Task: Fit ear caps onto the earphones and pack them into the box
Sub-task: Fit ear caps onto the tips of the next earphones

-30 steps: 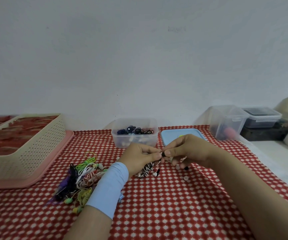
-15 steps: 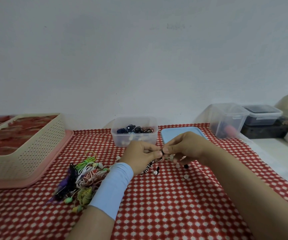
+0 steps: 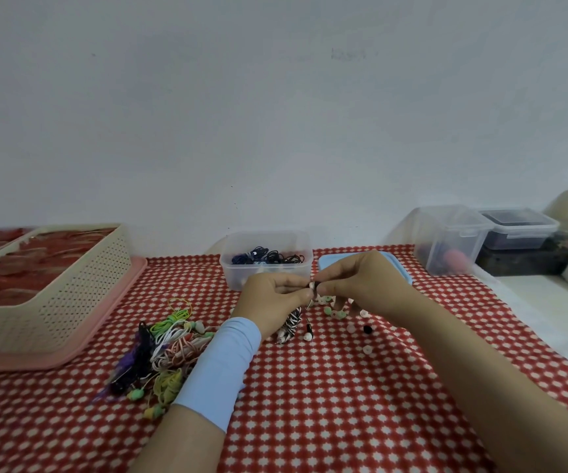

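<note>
While my left hand (image 3: pixel 275 302) pinches the striped earphone (image 3: pixel 291 322) by its bud, my right hand (image 3: pixel 367 285) pinches the dark ear cap (image 3: pixel 314 286); I'd press it on squarely, twisting gently.

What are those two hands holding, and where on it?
The left hand and right hand pinch one small black earbud, gripping it from opposite sides.

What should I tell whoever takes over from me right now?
Left hand and right hand both pinch one bud of the striped earphone; cap seating is hidden.
Loose ear caps lie on the cloth; the coloured earphone pile sits to the left.
Done: the clear box holds some dark earphones.
To do: finish this pair, box it, then the pile.
</note>
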### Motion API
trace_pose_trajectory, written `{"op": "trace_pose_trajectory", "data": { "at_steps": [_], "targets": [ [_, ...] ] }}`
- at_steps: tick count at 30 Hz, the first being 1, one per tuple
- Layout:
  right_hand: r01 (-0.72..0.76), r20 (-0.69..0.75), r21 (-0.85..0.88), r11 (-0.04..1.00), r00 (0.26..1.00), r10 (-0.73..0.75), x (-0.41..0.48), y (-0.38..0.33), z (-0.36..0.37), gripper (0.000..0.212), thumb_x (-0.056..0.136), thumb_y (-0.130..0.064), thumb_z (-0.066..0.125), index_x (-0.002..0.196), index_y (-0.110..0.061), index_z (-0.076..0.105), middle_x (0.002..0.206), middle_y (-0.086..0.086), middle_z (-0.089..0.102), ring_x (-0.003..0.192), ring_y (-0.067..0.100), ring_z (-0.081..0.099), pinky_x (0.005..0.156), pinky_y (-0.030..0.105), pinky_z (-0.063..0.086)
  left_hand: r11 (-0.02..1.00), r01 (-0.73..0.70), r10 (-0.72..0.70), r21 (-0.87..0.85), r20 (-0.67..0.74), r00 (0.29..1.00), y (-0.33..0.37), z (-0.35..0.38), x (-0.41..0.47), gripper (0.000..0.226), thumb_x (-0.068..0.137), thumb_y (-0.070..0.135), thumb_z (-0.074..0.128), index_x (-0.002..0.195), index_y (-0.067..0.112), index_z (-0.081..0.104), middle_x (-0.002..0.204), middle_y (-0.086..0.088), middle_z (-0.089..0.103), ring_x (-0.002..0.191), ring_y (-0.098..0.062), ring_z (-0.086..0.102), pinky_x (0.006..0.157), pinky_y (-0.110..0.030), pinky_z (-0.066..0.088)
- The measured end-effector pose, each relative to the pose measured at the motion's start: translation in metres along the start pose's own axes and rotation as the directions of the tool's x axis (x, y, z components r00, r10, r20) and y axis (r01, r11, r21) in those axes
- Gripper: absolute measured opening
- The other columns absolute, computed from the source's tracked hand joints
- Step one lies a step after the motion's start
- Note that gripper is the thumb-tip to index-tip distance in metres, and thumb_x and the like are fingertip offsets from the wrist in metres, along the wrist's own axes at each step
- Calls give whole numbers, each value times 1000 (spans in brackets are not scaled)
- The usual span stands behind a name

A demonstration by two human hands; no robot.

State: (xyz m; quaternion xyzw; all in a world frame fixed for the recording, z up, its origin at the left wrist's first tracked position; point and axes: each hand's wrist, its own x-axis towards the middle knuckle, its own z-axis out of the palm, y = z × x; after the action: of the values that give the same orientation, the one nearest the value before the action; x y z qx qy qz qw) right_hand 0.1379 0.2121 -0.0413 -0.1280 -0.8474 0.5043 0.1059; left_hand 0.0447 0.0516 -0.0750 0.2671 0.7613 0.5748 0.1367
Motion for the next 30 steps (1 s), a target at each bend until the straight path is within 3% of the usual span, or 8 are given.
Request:
{"op": "trace_pose_trajectory", "data": {
  "at_steps": [2, 6, 10, 17, 28, 30],
  "targets": [
    [27, -11, -29, 999, 1000, -27, 0, -1, 1, 8, 85, -16, 81, 91, -20, 83, 78, 2, 79, 63, 19, 71, 55, 27, 59, 998, -28, 29, 48, -6, 1000, 0, -1, 1, 19, 82, 12, 77, 100, 20, 77, 94, 5, 77, 85, -1, 71, 81, -12, 53],
    [53, -23, -78, 996, 998, -55, 0, -3, 5, 7, 86, -16, 81, 86, -23, 83, 71, -3, 77, 59, 18, 68, 51, 23, 55, 985, -78, 82, 152, -24, 996, 1, -3, 1, 19, 81, 16, 78, 100, 20, 77, 93, 11, 75, 83, 6, 67, 72, -2, 47],
    [33, -54, -77, 996, 998, -37, 0, -6, 9, 11, 83, -16, 83, 79, -26, 81, 69, -5, 76, 56, 16, 66, 49, 21, 53, 968, -125, 135, 216, -31, 990, 2, -2, -1, 19, 83, 17, 77, 100, 22, 77, 92, 11, 75, 83, 6, 67, 77, -4, 49],
    [-81, 66, 222, 972, 996, 67, -5, -6, -1, 12, 83, -16, 81, 93, -11, 83, 89, 10, 79, 61, 16, 66, 54, 25, 56, 976, -186, 189, 116, -20, 982, 4, -3, -2, 21, 84, 14, 75, 95, 31, 75, 91, 13, 75, 87, 2, 69, 82, -16, 54],
    [-36, 83, 282, 959, 996, 13, -4, -4, -2, 10, 90, -8, 73, 92, -13, 82, 87, 9, 78, 54, 16, 60, 48, 26, 48, 991, -97, 96, -94, -18, 995, 3, -2, -2, 21, 86, 10, 73, 106, 14, 76, 99, 5, 76, 90, -1, 70, 75, -8, 50],
    [-39, 76, 188, 981, 997, 25, -2, -1, -8, 7, 89, -10, 75, 91, -13, 82, 82, 6, 78, 57, 15, 62, 49, 24, 48, 996, -60, 60, -72, -8, 998, 1, -4, 0, 16, 86, 13, 73, 102, 16, 75, 97, 5, 76, 89, -3, 71, 74, -8, 50]
  ]
}}
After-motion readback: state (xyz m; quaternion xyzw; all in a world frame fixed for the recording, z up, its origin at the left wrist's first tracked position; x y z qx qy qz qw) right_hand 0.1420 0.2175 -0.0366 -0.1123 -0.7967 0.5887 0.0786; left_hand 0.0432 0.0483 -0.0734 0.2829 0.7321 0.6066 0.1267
